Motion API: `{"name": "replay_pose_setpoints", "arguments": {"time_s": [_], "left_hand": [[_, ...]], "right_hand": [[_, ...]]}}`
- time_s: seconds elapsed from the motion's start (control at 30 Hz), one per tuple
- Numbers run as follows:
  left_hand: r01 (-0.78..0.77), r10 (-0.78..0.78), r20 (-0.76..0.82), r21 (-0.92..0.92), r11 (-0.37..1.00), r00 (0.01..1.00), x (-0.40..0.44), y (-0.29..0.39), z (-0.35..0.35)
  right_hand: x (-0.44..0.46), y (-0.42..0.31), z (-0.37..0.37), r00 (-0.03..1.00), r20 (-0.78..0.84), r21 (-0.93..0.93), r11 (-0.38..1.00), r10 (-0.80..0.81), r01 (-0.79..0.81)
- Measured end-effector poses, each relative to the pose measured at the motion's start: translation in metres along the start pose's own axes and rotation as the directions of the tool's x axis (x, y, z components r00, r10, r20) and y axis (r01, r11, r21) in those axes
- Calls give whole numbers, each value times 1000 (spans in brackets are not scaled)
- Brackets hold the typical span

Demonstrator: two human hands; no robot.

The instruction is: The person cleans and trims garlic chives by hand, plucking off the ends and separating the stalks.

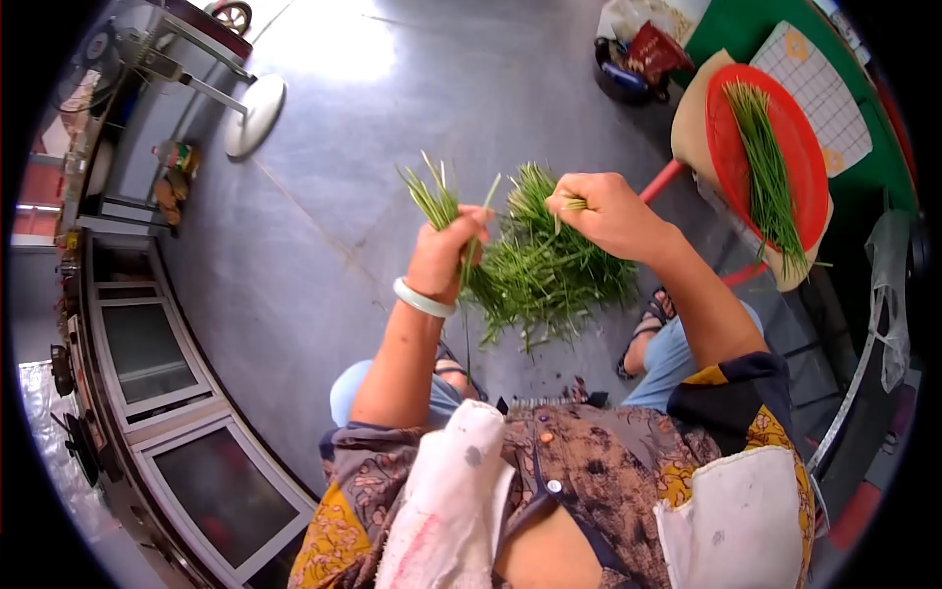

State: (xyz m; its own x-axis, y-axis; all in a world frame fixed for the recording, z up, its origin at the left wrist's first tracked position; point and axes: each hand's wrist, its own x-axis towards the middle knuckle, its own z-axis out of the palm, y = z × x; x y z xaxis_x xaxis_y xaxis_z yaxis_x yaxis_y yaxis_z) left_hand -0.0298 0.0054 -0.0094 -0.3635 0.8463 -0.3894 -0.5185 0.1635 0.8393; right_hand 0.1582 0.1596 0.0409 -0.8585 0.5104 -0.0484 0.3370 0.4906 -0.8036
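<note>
My left hand point(449, 251) is closed around a bunch of thin green stalks, which look like garlic chives point(432, 200); their pale ends stick up above the fist. One stalk stands apart near the fingertips. Opposite it, my right hand point(613, 214) is pinched shut, with a few short pale-green stalk ends point(575, 203) showing between the fingers. Below and between both hands, a loose heap of the same green chives point(554, 275) lies on the grey floor.
At the right, a red colander point(814, 177) holds a bundle of long chives point(765, 167) on a tan-covered stool. Behind it stands a green table point(721, 34). A dark pot or bag point(628, 79) sits beyond. Glass-fronted cabinets point(162, 348) line the left; a white round base point(255, 116) rests on the floor.
</note>
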Motion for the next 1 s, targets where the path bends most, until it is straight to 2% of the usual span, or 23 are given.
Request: {"name": "replay_pose_setpoints", "arguments": {"time_s": [0.03, 0.13, 0.27, 0.3, 0.4, 0.5, 0.6, 0.67, 0.7, 0.73, 0.8, 1.0], "left_hand": [[31, -30, 12, -45, 999, 999, -3, -1, 1], [32, -30, 30, -68, 997, 999, -1, 2, 5], [36, -33, 47, -74, 997, 998, -3, 2, 11], [37, -34, 51, -68, 997, 998, -4, 2, 12], [34, -31, 68, -49, 998, 997, -4, -1, 12], [29, -24, 109, -49, 998, 994, -6, -10, 14], [-6, -4, 123, 83, 996, 992, -9, -12, 15], [-92, 62, 183, 159, 983, 981, -10, -12, 11], [-86, 64, 166, 130, 988, 984, -12, -8, 14], [-69, 42, 194, 138, 988, 980, -9, -8, 12], [35, -39, 155, 27, 999, 987, -9, -11, 14], [101, -91, 216, -38, 994, 972, -8, -15, 9]], "right_hand": [[-1, -3, 3, 992, 121, 3, 1000, 16, -17], [-1, -4, 17, 995, 71, 137, 989, -69, 59], [3, -1, 33, 999, 27, 300, 953, 32, -39], [6, 2, 35, 995, 84, 334, 939, 62, -86], [8, -2, 51, 995, -47, 627, 778, 87, -38], [7, -13, 52, 998, -13, 783, 622, 62, -29], [8, -8, 52, 997, -41, 575, 817, 71, -35], [8, -3, 53, 997, -64, 530, 848, 45, -4], [7, -6, 50, 997, -76, 484, 875, 24, 16], [8, -1, 55, 992, -129, 495, 866, -8, 71], [5, -7, 51, 997, -70, 515, 857, 16, 22], [3, 0, 55, 999, -32, 510, 859, -21, 35]]}}
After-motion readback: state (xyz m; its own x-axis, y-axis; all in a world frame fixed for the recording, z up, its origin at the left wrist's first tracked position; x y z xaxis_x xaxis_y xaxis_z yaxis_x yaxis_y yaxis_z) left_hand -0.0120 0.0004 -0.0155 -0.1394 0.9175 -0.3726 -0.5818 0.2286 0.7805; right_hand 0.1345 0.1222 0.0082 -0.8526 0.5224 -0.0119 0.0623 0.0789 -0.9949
